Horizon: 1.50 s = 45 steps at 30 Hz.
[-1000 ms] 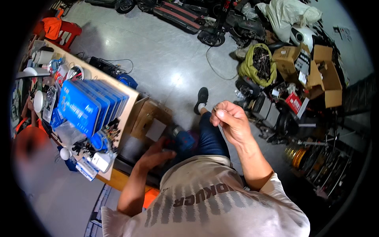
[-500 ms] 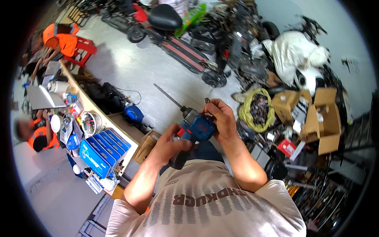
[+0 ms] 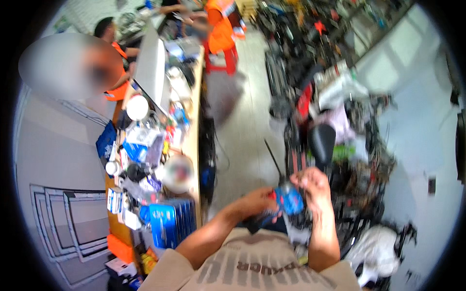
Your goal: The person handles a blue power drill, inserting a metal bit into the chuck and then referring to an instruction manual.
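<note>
A blue cordless drill [image 3: 291,202] with a long thin bit [image 3: 273,157] is in front of my chest, the bit angled away from me and up to the left. My left hand [image 3: 262,202] is closed round its grip from the left. Close to the drill's front, on its right side, my right hand [image 3: 313,183] has its thumb and fingers pinched together. Motion blur hides what, if anything, is between those fingertips.
A long workbench [image 3: 196,106] on my left bears blue boxes [image 3: 172,223], a white tub [image 3: 178,173] and a laptop [image 3: 151,68]. People in orange vests [image 3: 221,31] work beyond. Scooter parts with a black seat [image 3: 322,143] and a white sack [image 3: 374,252] pile up on my right.
My view has swung left, so the bench and the co-workers show more fully. The drill stays in my left hand. My right fingers, which pinched a small brownish piece, remain pinched beside it.
</note>
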Motion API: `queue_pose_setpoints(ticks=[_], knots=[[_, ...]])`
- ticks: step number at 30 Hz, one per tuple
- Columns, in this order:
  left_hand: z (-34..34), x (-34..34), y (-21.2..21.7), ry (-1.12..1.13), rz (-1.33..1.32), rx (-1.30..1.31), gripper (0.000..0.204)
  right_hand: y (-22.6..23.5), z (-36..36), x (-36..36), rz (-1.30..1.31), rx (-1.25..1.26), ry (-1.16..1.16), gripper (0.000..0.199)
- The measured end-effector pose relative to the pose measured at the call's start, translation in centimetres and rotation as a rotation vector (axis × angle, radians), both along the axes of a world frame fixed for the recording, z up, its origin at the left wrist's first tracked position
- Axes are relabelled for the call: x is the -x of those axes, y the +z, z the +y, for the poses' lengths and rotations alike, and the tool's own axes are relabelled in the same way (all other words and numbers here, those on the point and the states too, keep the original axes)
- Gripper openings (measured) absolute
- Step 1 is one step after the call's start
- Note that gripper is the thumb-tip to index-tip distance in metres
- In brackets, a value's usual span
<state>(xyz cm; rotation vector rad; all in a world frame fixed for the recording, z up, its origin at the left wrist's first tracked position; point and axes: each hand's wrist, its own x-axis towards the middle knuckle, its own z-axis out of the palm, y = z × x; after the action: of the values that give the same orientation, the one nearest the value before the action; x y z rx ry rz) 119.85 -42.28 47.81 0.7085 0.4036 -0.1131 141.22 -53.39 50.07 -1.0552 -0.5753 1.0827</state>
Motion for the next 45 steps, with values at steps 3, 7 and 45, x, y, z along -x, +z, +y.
queue_pose_setpoints(ticks=[3,7,45], knots=[[4.5,-1.9,-2.3,-0.107,-0.067,0.075,0.039,0.7,5.8,-3.7,-0.146,0.118,0.3,0.007],[11.1,-5.0,-5.8,-0.127,-0.008,-0.126,0.04,-2.2,13.8,-6.8,-0.132,0.109,0.639,0.008],[96.2,-54.9,9.5,0.166,-0.119,-0.3,0.101,16.0,93.5,-54.0,-1.1,-0.17,0.412,0.016]])
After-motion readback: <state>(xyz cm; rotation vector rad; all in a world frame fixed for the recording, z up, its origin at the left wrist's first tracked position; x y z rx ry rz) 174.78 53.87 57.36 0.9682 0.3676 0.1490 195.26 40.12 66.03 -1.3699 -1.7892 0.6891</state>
